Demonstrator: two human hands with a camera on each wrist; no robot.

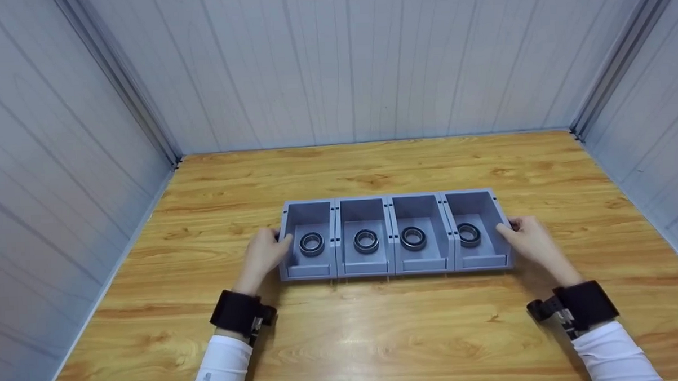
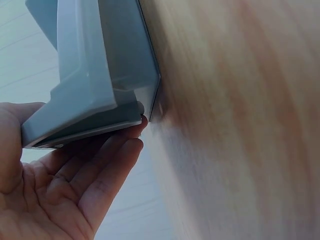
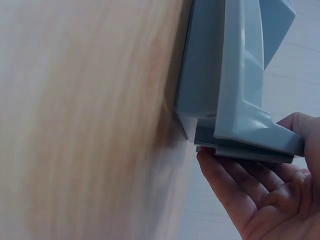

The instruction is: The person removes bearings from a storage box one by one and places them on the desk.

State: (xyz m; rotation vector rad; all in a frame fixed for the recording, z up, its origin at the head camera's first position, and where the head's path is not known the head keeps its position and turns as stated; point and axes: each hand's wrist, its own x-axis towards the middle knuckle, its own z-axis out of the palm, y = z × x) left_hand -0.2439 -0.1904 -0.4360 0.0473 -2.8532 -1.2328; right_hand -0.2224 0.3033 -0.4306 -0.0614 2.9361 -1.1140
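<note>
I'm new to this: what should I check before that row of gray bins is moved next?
1. Left grip holding the left end of the row of bins: ok, thumb over the rim, fingers outside.
2. Right grip holding the right end: ok, likewise.
3. One ring in every bin: ok, four bins, four rings.
4. Bins lined up side by side: ok.
5. Bins firmly locked together: cannot tell.
6. Row resting fully on the table: cannot tell.
</note>
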